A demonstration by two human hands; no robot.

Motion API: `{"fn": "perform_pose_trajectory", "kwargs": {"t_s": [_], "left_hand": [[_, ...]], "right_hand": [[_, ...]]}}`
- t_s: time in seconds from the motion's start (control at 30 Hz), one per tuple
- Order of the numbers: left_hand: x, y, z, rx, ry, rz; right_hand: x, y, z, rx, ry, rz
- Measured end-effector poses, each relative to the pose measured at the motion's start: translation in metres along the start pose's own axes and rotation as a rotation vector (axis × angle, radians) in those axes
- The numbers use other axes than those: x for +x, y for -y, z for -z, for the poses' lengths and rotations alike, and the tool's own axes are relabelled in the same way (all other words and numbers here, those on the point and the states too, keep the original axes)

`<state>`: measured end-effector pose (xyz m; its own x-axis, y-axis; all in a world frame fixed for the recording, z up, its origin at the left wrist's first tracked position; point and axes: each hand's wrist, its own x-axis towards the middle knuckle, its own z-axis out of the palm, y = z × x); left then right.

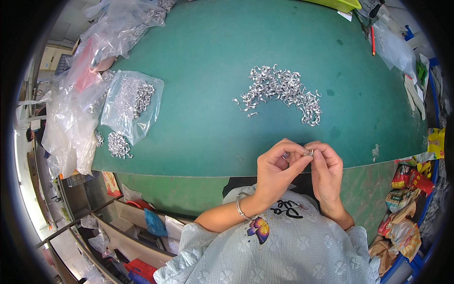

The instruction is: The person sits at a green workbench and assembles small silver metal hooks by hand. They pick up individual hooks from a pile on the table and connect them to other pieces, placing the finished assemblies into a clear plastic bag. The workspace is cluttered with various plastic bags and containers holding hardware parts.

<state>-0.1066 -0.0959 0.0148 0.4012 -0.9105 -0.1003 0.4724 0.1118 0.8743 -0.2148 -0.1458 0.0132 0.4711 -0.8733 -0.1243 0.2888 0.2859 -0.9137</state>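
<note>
Just past the table's near edge, my left hand (276,168) and my right hand (327,170) meet fingertip to fingertip. Both pinch one small silver metal piece (309,153), mostly covered by the fingers. Another bit of metal seems to show in the curled fingers of my left hand. Beyond my hands lies a loose, arched pile of small curved silver metal pieces (279,85). To the left, a clear plastic bag (150,118) lies flat with more such pieces inside. A small heap of similar pieces (118,145) rests below that bag.
Large clear plastic bags (71,128) crowd the left side of the green table (203,94). A yellow-green tray (338,4) stands at the far edge. On the right are a red pen (372,40), a white glove (414,96) and snack packets (402,196). Shelving sits lower left.
</note>
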Motion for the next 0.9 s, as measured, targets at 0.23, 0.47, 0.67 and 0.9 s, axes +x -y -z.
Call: {"fn": "perform_pose_trajectory", "kwargs": {"t_s": [0.23, 0.47, 0.67, 0.9], "left_hand": [[-0.001, -0.012, 0.000, 0.044, -0.006, -0.028], [0.001, -0.013, 0.004, -0.006, 0.017, 0.009], [0.008, -0.002, 0.013, -0.314, -0.025, 0.284], [0.006, 0.009, 0.019, -0.224, -0.061, 0.280]], "right_hand": [[0.041, -0.004, 0.016, -1.044, -0.102, 0.433], [0.057, -0.019, 0.028, -1.275, -0.069, 0.609], [0.057, -0.014, 0.032, -1.112, -0.114, 0.577], [0.051, -0.004, 0.039, -1.321, -0.081, 0.466]]}}
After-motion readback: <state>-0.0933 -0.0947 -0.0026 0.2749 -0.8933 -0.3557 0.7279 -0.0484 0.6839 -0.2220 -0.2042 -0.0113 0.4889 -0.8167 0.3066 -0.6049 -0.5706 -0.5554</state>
